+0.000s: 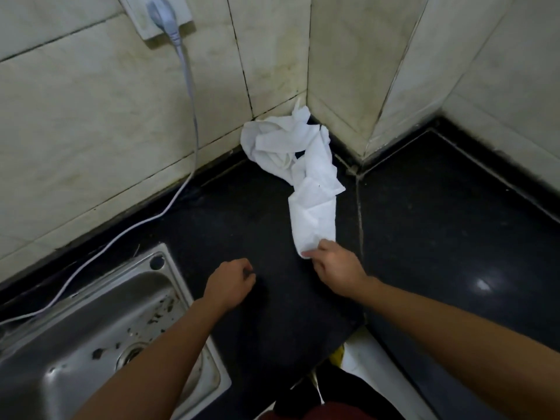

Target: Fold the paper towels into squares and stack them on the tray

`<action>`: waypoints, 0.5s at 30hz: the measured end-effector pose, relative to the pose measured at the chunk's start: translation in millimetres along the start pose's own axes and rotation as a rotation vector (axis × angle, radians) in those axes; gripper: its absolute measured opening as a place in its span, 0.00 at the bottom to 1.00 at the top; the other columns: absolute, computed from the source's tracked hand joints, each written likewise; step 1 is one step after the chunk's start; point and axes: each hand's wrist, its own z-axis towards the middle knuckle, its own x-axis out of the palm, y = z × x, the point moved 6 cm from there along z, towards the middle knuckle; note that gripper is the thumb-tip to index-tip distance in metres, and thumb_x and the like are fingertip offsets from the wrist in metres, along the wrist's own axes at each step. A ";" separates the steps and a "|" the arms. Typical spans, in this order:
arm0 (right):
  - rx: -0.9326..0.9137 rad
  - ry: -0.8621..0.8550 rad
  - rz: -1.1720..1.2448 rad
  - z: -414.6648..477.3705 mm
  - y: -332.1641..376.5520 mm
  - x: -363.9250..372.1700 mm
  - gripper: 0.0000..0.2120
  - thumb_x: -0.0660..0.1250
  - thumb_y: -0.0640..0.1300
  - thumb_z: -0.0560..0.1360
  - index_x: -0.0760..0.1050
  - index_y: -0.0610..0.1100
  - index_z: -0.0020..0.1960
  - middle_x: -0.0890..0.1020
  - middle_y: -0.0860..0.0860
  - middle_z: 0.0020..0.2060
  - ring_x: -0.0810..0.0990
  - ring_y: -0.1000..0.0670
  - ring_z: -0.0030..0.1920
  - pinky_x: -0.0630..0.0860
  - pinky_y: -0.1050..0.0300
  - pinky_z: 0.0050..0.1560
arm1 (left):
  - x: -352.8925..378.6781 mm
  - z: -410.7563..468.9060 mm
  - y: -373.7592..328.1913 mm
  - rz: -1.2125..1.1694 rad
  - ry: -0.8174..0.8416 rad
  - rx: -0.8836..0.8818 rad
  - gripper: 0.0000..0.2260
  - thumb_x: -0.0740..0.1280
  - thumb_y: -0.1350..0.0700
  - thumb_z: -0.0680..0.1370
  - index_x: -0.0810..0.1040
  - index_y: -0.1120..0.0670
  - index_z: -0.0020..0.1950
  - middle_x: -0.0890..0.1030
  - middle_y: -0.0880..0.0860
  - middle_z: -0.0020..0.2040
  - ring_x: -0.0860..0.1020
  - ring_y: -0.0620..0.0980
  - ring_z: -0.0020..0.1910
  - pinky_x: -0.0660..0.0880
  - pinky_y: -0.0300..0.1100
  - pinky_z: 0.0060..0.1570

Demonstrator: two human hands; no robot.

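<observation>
A long crumpled strip of white paper towels [306,174] lies on the black countertop [248,213], bunched in the tiled corner and trailing toward me. My right hand [336,265] pinches the near end of the strip between thumb and fingers. My left hand [231,281] hovers over the counter to the left, fingers curled in, holding nothing. No tray is in view.
A steel sink [100,328] with debris near its drain sits at the lower left. A white cable [188,95] runs from a wall plug down along the counter's back edge. Tiled walls close the back, and the counter's front edge drops off near my body.
</observation>
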 end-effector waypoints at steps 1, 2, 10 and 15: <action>-0.050 0.030 -0.017 -10.4 3.8 8.0 0.16 0.61 0.43 0.79 0.76 0.50 0.65 0.76 0.46 0.52 0.76 0.45 0.53 0.73 0.53 0.47 | 0.9 0.6 -0.1 -0.006 -0.001 -0.004 0.09 0.66 0.51 0.77 0.78 0.53 0.55 0.82 0.52 0.49 0.80 0.50 0.47 0.78 0.47 0.48; -0.085 0.058 -0.029 -19.9 6.2 17.3 0.16 0.62 0.43 0.78 0.77 0.50 0.64 0.76 0.45 0.51 0.76 0.44 0.51 0.74 0.52 0.46 | 1.7 0.8 0.0 -0.010 -0.004 -0.011 0.09 0.66 0.52 0.77 0.79 0.53 0.54 0.82 0.52 0.49 0.80 0.51 0.47 0.78 0.47 0.48; -0.118 0.358 -0.117 -65.2 -6.0 70.1 0.18 0.57 0.51 0.80 0.71 0.55 0.69 0.73 0.48 0.58 0.73 0.45 0.58 0.72 0.51 0.52 | 37.6 -0.7 0.8 -0.027 0.058 -0.039 0.07 0.66 0.54 0.76 0.79 0.53 0.52 0.82 0.52 0.47 0.80 0.52 0.46 0.78 0.48 0.47; -0.024 0.135 -0.071 -39.5 -22.7 38.5 0.16 0.61 0.54 0.78 0.76 0.49 0.62 0.76 0.49 0.54 0.76 0.47 0.55 0.75 0.51 0.47 | 39.6 16.6 -29.8 0.038 -0.036 0.126 0.12 0.62 0.60 0.77 0.76 0.53 0.60 0.75 0.51 0.61 0.75 0.51 0.55 0.76 0.48 0.51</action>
